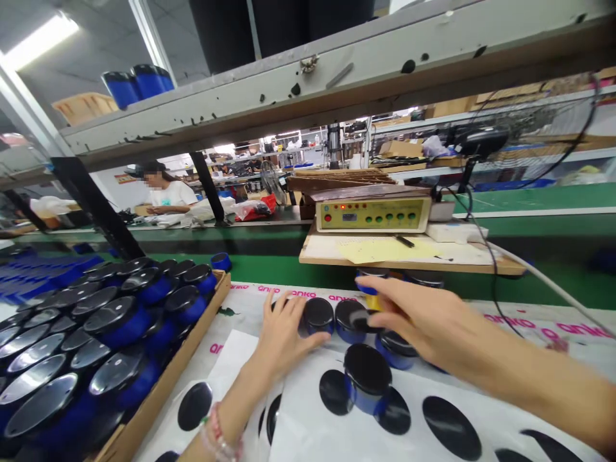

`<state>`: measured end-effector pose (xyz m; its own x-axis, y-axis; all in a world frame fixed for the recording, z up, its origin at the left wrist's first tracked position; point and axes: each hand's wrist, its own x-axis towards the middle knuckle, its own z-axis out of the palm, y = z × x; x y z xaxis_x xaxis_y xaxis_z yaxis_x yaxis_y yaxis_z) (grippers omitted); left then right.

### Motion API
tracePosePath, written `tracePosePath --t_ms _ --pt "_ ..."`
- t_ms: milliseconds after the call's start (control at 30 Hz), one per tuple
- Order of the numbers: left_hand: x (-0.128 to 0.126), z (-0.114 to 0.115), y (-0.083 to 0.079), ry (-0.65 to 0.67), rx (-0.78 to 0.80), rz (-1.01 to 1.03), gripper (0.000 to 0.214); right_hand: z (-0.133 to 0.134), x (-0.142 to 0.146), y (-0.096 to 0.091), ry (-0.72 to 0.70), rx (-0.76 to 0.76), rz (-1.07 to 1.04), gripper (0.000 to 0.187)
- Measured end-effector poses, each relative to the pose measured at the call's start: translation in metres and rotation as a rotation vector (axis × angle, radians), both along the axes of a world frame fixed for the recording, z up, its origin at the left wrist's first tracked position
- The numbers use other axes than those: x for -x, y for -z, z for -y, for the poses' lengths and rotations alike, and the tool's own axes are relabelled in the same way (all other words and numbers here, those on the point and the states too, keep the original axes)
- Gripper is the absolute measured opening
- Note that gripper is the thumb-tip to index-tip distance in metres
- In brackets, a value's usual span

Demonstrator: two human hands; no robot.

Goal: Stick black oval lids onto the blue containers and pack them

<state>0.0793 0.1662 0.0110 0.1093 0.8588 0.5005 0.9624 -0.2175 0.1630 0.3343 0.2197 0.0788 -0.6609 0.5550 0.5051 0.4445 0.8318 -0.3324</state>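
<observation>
My left hand (285, 328) is spread beside a row of blue cylinders with glossy black tops, its thumb by the nearest black-topped cylinder (318, 314). My right hand (418, 314) hovers over the same group, slightly blurred, with thumb and forefinger apart. A dark smeared shape by its thumb tip cannot be made out. Nearer to me, another black-topped blue cylinder (368, 375) stands upright on a white sheet (308, 427) bearing black discs. One black disc (451, 427) lies right of it. A yellow patch shows behind my right fingers.
A cardboard tray (180, 362) packed with black-topped blue cylinders fills the left. A green-fronted control box (373, 215) stands on a raised board (312, 250) behind the hands, with a cable (539, 269) at right. A shelf beam (269, 83) crosses overhead. Another person (171, 192) sits beyond the belt.
</observation>
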Motion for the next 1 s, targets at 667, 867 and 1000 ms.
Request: tracePosePath --t_ms 667,867,1000 --pt "-0.001 -0.001 0.024 0.057 -0.122 0.167 0.057 -0.033 0.09 0.053 -0.015 0.772 -0.255 0.029" --pt "0.0 -0.002 0.026 0.061 -0.109 0.159 0.058 -0.032 0.093 0.055 0.034 0.725 -0.231 0.029" --pt "0.0 -0.002 0.026 0.065 -0.11 0.15 0.055 -0.028 0.093 0.056 0.065 0.63 -0.209 0.027"
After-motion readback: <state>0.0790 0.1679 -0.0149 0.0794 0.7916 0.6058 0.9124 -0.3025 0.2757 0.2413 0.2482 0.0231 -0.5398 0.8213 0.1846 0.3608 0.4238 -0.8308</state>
